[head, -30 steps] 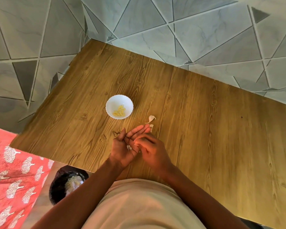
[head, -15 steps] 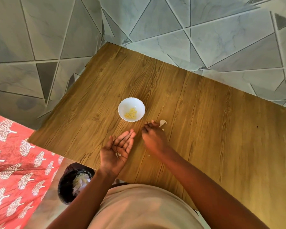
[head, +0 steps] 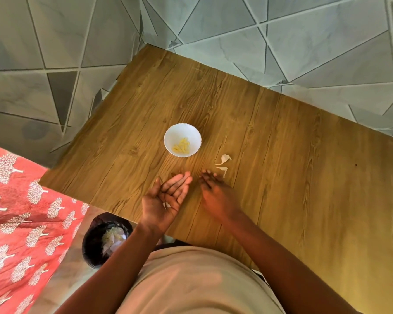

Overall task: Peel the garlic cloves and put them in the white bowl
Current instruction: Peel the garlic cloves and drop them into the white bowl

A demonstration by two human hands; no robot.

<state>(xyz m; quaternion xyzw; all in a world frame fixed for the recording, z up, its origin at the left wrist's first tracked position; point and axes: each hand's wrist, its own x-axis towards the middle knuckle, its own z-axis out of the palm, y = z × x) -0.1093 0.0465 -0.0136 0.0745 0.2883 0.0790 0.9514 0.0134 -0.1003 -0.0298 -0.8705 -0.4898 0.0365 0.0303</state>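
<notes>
Beige shirt (head: 197,282); bare forearms; no sleeves visible

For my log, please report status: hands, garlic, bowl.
Left hand open, palm up, white bits on it. Right hand open, empty. Peeled cloves in white bowl. Peels beside right hand.

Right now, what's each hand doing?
Left hand: open, palm up, small white bits lying on it.
Right hand: open, palm down, holding nothing.

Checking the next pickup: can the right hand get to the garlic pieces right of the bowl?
Probably yes. The right hand hovers palm down over the wooden table, its fingers just short of the garlic pieces, and nothing lies between them. The white bowl sits off to the side.
</notes>
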